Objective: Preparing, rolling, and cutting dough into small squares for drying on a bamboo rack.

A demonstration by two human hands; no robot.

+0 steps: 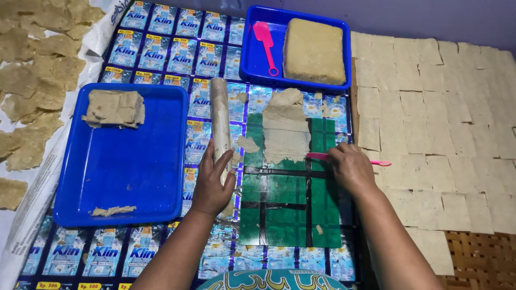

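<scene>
Many pale cut dough squares (430, 107) are already laid out in rows on the right, while a thick beige dough block (313, 51) is kept uncut in the small blue tray (247, 64), so much appears left. One thin rolled dough sheet (285, 131) is spread on the green cutting board (285, 209). A slim pink plastic cutter (322, 157) is gripped by the right hand (352, 169) at the sheet's lower right edge. The dough-coated rolling pin (219, 118) is clasped by the left hand (212, 185), just left of the sheet.

Blue-and-white sachet sheets (177, 51) cover the work surface under the trays.
</scene>
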